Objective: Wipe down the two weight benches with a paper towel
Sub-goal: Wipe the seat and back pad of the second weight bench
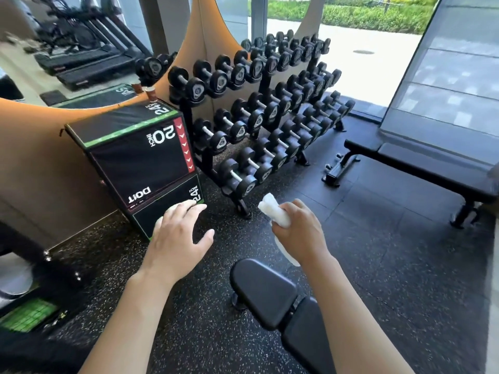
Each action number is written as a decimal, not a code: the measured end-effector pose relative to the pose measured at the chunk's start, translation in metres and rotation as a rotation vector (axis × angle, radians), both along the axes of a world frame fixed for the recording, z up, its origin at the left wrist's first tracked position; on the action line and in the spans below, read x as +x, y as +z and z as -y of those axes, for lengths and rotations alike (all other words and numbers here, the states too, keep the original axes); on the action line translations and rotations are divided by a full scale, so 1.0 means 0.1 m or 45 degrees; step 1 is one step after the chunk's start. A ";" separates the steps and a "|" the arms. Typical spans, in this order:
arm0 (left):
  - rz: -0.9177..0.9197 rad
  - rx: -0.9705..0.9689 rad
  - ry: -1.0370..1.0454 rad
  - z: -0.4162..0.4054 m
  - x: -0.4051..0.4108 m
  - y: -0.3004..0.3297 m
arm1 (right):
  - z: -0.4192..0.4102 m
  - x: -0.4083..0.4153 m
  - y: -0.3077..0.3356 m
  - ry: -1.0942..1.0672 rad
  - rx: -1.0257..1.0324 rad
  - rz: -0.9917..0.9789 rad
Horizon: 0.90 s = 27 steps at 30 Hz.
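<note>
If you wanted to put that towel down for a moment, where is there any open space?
Bare floor lies between the near bench, the far bench and the dumbbell rack. The near bench's pad is bare too. It is crowded on the left, where the plyo box stands close against the rack. The right hand holds the paper towel.

Near bench (pixel 266 290): near centre, on the floor (pixel 378 265).
Far bench (pixel 421 163): far right.
Dumbbell rack (pixel 259 114): far centre.
Box (pixel 135 157): left of rack.
</note>
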<state>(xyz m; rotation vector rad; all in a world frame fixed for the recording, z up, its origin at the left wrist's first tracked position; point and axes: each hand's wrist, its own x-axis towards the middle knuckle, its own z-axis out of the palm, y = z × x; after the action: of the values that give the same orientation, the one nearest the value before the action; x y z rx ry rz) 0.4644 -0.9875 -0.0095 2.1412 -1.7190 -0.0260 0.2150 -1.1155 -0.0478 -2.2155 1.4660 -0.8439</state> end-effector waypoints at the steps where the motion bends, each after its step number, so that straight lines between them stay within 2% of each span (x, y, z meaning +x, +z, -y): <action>1: 0.004 0.006 0.009 0.09 0.03 0.01 | 0.12 0.03 0.00 0.004 0.002 -0.002; 15: -0.026 -0.027 -0.042 1.16 0.71 0.05 | 1.14 0.70 0.02 -0.042 -0.031 -0.023; 20: -0.041 -0.032 -0.141 1.62 1.31 -0.09 | 1.41 1.20 -0.04 -0.140 -0.031 -0.038; 27: -0.083 -0.060 -0.261 2.20 2.59 -0.16 | 1.72 2.30 -0.03 -0.249 0.005 -0.058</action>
<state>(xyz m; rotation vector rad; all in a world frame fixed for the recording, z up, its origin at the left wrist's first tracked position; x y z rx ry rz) 0.7231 -1.2079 -0.0257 1.9017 -1.8745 -0.1096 0.4446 -1.2872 -0.0507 -2.1263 1.7260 -0.8541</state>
